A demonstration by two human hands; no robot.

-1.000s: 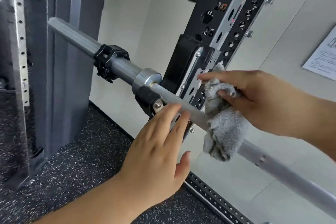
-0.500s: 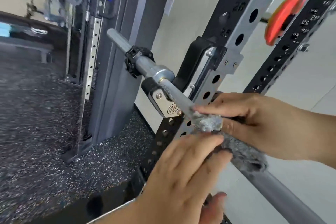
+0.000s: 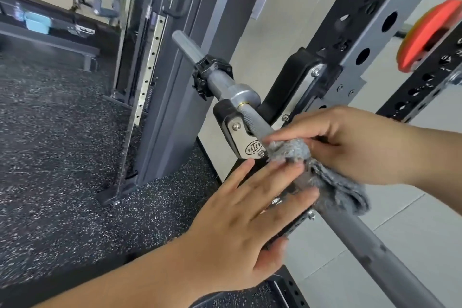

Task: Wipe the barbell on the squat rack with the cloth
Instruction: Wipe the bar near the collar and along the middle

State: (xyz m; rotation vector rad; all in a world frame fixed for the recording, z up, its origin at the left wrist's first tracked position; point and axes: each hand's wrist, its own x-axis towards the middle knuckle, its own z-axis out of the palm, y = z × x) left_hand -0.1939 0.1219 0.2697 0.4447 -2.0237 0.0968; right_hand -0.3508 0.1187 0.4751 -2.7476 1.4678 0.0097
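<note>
A steel barbell (image 3: 375, 252) lies across the black squat rack (image 3: 370, 27), resting in a J-hook (image 3: 240, 130) with a black collar clamp (image 3: 210, 75) on its sleeve. A grey fluffy cloth (image 3: 332, 182) is wrapped over the bar just right of the hook. My right hand (image 3: 355, 142) grips the cloth around the bar from above. My left hand (image 3: 240, 230) reaches in from below with straight fingers, its fingertips touching the cloth's lower edge.
A red weight plate (image 3: 425, 32) hangs on a peg at the upper right. A grey cable machine column (image 3: 175, 82) stands left of the bar end. Speckled black rubber flooring (image 3: 55, 157) spreads to the left, and a pale wall lies behind the rack.
My right hand has slid the cloth along the bar toward the J-hook. My left hand has risen until its fingertips meet the cloth. The view swung left and up.
</note>
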